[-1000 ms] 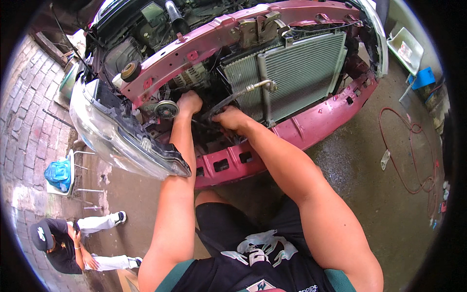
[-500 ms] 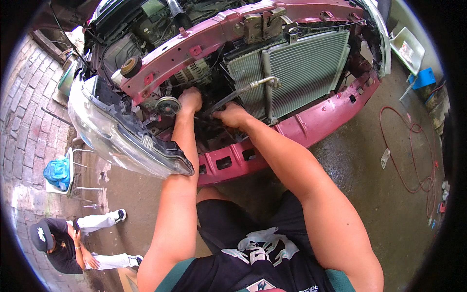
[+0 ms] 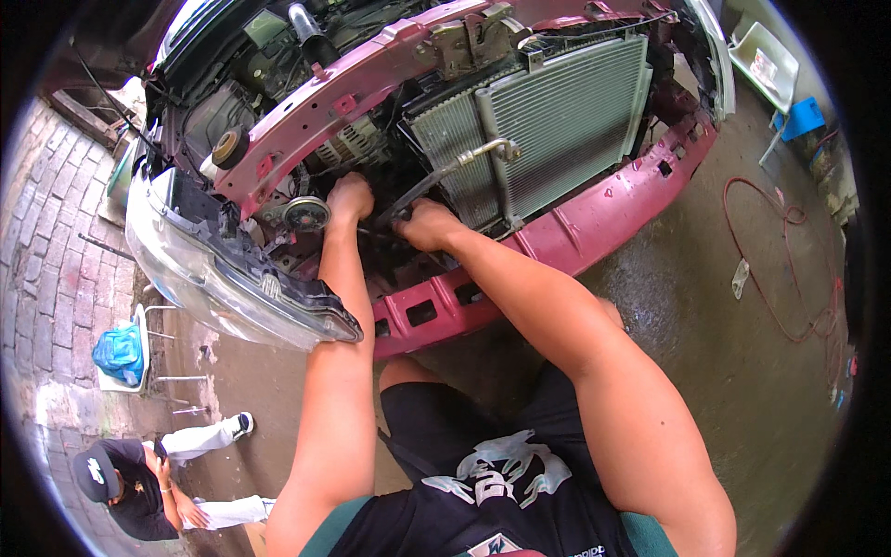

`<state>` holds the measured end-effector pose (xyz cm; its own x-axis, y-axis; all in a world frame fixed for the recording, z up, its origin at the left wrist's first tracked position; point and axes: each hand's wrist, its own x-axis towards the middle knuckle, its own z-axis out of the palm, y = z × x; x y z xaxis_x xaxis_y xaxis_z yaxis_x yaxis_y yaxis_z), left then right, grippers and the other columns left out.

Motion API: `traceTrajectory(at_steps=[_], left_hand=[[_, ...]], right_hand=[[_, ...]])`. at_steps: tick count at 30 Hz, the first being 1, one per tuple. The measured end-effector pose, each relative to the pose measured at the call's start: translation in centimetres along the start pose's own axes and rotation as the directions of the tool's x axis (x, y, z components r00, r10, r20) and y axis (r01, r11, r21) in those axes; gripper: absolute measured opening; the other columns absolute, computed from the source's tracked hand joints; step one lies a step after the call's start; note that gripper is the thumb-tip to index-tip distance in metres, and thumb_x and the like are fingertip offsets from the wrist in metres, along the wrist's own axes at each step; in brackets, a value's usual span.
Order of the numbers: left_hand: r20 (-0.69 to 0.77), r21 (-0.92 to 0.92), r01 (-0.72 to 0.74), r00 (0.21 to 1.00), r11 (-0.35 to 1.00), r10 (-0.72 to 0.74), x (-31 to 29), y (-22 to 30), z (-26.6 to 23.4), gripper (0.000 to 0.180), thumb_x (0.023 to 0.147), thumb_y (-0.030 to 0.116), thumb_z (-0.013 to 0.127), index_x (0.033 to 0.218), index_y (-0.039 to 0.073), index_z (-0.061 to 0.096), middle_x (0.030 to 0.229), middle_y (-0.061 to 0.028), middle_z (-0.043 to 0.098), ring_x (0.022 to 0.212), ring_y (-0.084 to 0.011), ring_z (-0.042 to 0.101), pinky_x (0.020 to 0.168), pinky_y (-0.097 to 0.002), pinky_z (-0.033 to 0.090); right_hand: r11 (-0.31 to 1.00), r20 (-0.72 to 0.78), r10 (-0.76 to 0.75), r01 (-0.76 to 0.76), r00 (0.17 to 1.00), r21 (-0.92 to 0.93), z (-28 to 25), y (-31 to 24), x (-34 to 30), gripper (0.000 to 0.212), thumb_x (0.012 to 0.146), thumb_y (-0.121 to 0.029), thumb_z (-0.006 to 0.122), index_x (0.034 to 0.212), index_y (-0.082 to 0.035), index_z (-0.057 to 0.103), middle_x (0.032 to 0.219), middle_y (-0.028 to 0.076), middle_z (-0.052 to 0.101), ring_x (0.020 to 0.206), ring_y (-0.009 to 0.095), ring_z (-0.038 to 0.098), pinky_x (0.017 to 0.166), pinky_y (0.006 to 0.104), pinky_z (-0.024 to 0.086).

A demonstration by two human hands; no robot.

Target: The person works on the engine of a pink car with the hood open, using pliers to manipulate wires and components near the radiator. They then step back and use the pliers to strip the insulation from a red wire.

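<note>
My left hand (image 3: 351, 197) reaches into the open front of a pink car, just right of a round horn (image 3: 306, 214). Its fingers are curled and closed, with the fingertips and whatever they hold hidden from view. My right hand (image 3: 429, 226) is closed a little to the right, beside the dark lower end of a pipe (image 3: 445, 174) with a metal upper end. What its fingers grip is lost in the dark gap. Behind this hand stands the finned condenser (image 3: 566, 121). Above my left hand an alternator (image 3: 351, 146) shows below the pink upper crossbeam (image 3: 371, 79).
The pink lower bumper beam (image 3: 557, 237) crosses below my right forearm. A clear headlight (image 3: 213, 269) juts out by my left forearm. A person (image 3: 130, 487) sits at the lower left, near a chair with a blue bag (image 3: 119, 355). A red hose (image 3: 775, 302) lies on the right floor.
The view has shifted slightly, so the car appears a little further left. Both hands stay closed in nearly the same places within the car's front.
</note>
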<state>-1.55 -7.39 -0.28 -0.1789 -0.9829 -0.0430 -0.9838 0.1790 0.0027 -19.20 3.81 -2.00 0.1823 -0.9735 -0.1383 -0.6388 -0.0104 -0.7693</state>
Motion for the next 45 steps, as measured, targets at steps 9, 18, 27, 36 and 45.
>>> traceTrajectory(at_steps=[9,18,27,36,45], left_hand=[[-0.055,-0.04,0.014,0.998,0.999,-0.016,-0.3,0.1,0.3,0.029,0.089,0.016,0.054,0.108,-0.003,0.067,0.117,-0.0282,0.064,0.112,-0.0425,0.06,0.094,-0.0467,0.051],[0.056,0.093,0.001,0.998,0.996,-0.006,0.9,-1.4,1.4,0.033,0.084,0.011,0.055,0.112,-0.006,0.061,0.115,-0.0323,0.063,0.11,-0.0427,0.063,0.093,-0.0477,0.052],[-0.021,0.073,0.042,0.999,0.996,-0.041,-1.6,1.6,-0.4,0.026,0.079,0.016,0.059,0.096,0.003,0.076,0.112,-0.0195,0.07,0.105,-0.035,0.068,0.091,-0.0439,0.054],[0.002,0.154,-0.062,0.998,0.986,0.063,-3.4,1.7,-0.2,0.032,0.082,0.022,0.055,0.1,0.006,0.076,0.111,-0.0162,0.071,0.104,-0.0358,0.068,0.089,-0.0459,0.053],[0.004,0.043,-0.016,1.0,0.999,0.016,-2.6,2.7,-1.0,0.032,0.078,0.026,0.065,0.098,0.003,0.075,0.107,-0.0216,0.07,0.101,-0.0365,0.069,0.089,-0.046,0.054]], right_hand=[[0.999,-0.021,0.031,-0.03,0.999,0.014,-0.1,0.1,-0.1,0.061,0.088,-0.038,0.063,0.128,0.006,0.056,0.133,0.027,0.056,0.126,0.038,0.054,0.106,0.0425,0.043],[0.998,-0.011,0.055,-0.055,0.998,-0.01,-0.6,-1.4,-1.4,0.061,0.09,-0.039,0.06,0.131,0.005,0.054,0.135,0.025,0.056,0.126,0.039,0.053,0.107,0.0426,0.043],[0.964,-0.126,-0.174,0.196,0.977,0.18,1.6,1.7,2.4,0.042,0.082,-0.033,0.072,0.111,-0.002,0.068,0.098,0.015,0.071,0.082,0.027,0.066,0.074,0.0405,0.052],[0.711,0.241,0.14,-0.266,0.961,0.651,0.4,-1.1,-0.2,0.022,0.088,-0.03,0.067,0.096,-0.009,0.067,0.078,0.005,0.062,0.059,0.018,0.055,0.046,0.0331,0.042],[0.726,0.189,0.211,-0.283,0.959,0.626,0.7,1.8,1.0,0.031,0.09,-0.033,0.064,0.102,-0.004,0.067,0.082,0.007,0.063,0.066,0.022,0.057,0.056,0.0387,0.048]])
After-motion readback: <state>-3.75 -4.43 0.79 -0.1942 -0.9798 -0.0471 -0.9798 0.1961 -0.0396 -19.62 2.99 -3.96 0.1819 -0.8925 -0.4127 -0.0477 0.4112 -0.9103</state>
